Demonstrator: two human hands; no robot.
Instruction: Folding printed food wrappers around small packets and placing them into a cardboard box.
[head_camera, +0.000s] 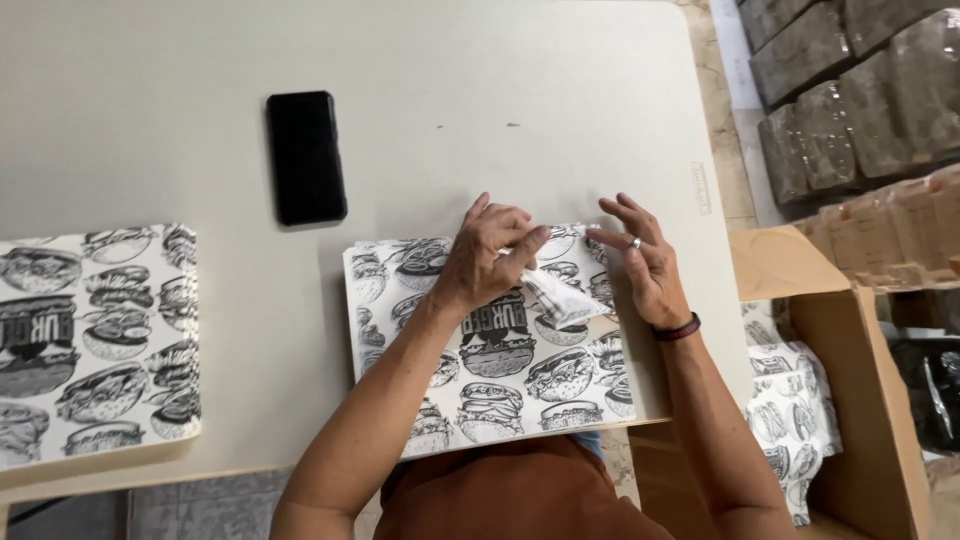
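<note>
A stack of paper sheets (500, 380) printed with black-and-white burger drawings lies on the grey table (480, 110) in front of me. My left hand (487, 255) pinches the top sheet's upper right corner and folds it back toward me, so a folded flap (562, 298) shows. My right hand (645, 260), with a ring and a dark wristband, rests flat on the stack's right edge with fingers spread.
A black phone (306, 157) lies face down on the table behind the stack. A second stack of printed sheets (95, 335) sits at the left. An open cardboard box (860, 400) with more printed paper stands at the right, and wrapped bundles (850, 90) are beyond it.
</note>
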